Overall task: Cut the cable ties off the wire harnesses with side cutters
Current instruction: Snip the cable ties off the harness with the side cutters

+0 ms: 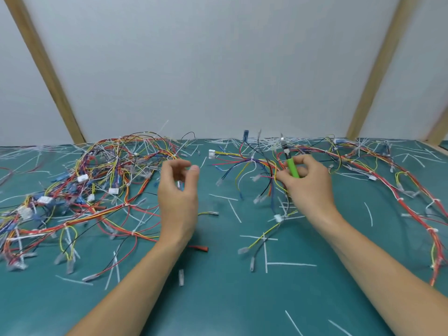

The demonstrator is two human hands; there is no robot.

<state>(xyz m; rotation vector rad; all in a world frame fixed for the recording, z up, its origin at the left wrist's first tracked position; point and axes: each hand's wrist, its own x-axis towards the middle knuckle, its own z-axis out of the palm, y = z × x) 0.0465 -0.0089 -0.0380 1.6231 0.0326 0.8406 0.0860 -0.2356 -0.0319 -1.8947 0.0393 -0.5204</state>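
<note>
Head: right fingers (294, 163) round cutters (289, 161) (green)

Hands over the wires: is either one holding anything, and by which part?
The right hand grips the side cutters by their green handle, blades pointing up and away. The left hand holds nothing, its fingers loosely curled above the mat.

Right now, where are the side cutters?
In the head view, the side cutters are right of centre, gripped in the right hand, tip pointing up, above the middle wire harness.
</note>
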